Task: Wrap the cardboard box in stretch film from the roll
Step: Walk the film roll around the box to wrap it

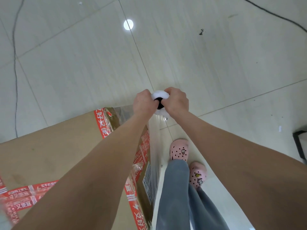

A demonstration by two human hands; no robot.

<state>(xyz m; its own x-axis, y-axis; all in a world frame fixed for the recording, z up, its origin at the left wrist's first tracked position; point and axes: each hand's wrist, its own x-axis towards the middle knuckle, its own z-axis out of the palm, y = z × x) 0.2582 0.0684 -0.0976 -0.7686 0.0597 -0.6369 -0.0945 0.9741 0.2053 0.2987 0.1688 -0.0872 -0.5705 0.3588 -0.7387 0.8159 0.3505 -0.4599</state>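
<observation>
A large cardboard box point(58, 156) with red printed tape fills the lower left. The white stretch film roll point(160, 95) stands upright off its far right corner, seen end-on with a dark core. My left hand point(143, 102) grips the roll's top from the left. My right hand point(177, 101) grips it from the right. A sheet of clear film point(155, 146) runs from the roll down along the box's right side. The rest of the roll is hidden below my hands.
Pale floor tiles point(216, 63) surround the box. My legs in grey trousers and pink clogs point(179, 150) stand right beside the box. Thin black cables point(15, 77) run at far left and top right. A dark frame point(300, 143) sits at the right edge.
</observation>
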